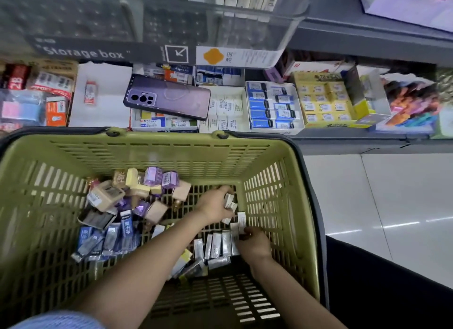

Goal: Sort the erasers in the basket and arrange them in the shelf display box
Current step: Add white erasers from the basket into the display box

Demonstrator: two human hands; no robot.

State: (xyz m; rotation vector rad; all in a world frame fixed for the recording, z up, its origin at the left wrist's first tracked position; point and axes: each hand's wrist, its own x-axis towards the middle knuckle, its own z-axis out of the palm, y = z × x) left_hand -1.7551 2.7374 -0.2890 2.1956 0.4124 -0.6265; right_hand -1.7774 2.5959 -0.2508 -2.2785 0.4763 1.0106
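Both hands are down in the green basket (147, 152), toward its far right corner. The left hand (214, 207) curls its fingers round a couple of small white erasers (229, 202) at its fingertips. Just nearer and to its right, the right hand (255, 242) pinches a white-wrapped eraser (241, 220) that stands up above its fingers, near the basket wall. A row of silver-wrapped erasers (215, 247) lies just left of the right hand. Blue erasers (110, 238) and purple and beige erasers (147, 188) lie well left of the left hand. Beyond both hands, past the basket rim, the display box of white erasers (228, 107) sits on the shelf (355, 135), with a purple phone (169, 96) just left of it.
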